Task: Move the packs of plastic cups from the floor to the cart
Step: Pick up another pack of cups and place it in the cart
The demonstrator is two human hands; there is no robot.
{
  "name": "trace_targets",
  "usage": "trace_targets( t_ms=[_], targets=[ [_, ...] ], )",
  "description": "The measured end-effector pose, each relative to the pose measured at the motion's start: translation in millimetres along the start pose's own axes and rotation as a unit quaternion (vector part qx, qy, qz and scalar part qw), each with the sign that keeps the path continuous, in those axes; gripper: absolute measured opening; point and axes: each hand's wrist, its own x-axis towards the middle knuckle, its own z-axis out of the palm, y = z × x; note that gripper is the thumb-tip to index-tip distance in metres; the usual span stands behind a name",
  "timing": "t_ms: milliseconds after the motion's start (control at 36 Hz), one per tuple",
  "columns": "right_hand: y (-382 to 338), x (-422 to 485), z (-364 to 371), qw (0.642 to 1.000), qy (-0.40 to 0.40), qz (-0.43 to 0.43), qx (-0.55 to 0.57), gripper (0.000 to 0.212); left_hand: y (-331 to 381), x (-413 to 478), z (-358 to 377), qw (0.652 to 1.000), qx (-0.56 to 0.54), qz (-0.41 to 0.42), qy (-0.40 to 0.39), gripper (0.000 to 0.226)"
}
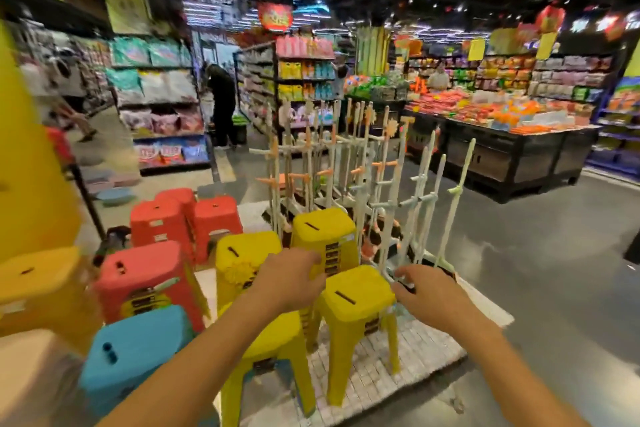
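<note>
Two hands out front, apart, neither touching the other. Your left hand (289, 279) hangs over the yellow stool stacks (323, 229), fingertips up against the tall one; can't tell if it grips anything. Your right hand (431, 295) is just right of the near yellow stool (356, 291), fingers (403, 274) curled down onto something clear and glossy (392, 312) wedged between that stool and the mop rack (346, 166). It's probably a pack of plastic cups, but it's too blurred to confirm, and can't tell if the grip is closed. The clear item sits low on the white tiled mat (426, 347). Red stools (149, 274) and a blue stool (138, 347) are to your left.
</note>
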Motion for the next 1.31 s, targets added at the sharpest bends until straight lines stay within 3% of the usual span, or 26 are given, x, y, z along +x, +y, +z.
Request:
trace_targets(
  t_ms=[306, 472, 556, 667, 806, 1000, 1139, 1306],
  targets=[
    [-151.4, 160.9, 52.1, 0.966, -0.045, -0.256, 0.002, 0.036, -153.6, -10.0, -13.5, 0.978, 0.03, -0.196, 0.062, 0.045],
    [-269.6, 215.4, 89.2, 0.908, -0.073, -0.413, 0.017, 0.035, -216.3, -50.8, -33.8, 0.924, 0.045, -0.362, 0.112, 0.033],
    [-331.4, 216.0, 110.0, 0.871, -0.105, -0.478, 0.022, 0.031, -234.1, -92.8, -38.7, 0.887, 0.05, -0.444, 0.121, 0.037],
    [-405.3, 191.8, 133.8, 0.812, -0.151, -0.562, 0.03, 0.036, -239.1, -158.4, -49.1, 0.836, 0.045, -0.534, 0.116, 0.051],
    [-482.7, 136.1, 162.7, 0.735, -0.18, -0.652, 0.036, 0.045, -237.3, -244.0, -50.4, 0.76, 0.049, -0.633, 0.137, 0.036],
    [-565.9, 34.0, 184.5, 0.64, -0.184, -0.745, 0.048, 0.032, -224.6, -356.0, -48.4, 0.657, 0.032, -0.732, 0.179, 0.037],
    [-623.0, -38.1, 195.5, 0.591, -0.198, -0.781, 0.038, 0.035, -234.8, -440.7, -46.4, 0.606, 0.039, -0.772, 0.187, 0.043],
    [-692.8, -117.6, 214.1, 0.564, -0.217, -0.797, 0.023, 0.037, -261.0, -531.1, -54.1, 0.572, 0.028, -0.795, 0.198, 0.045]
  ],
)
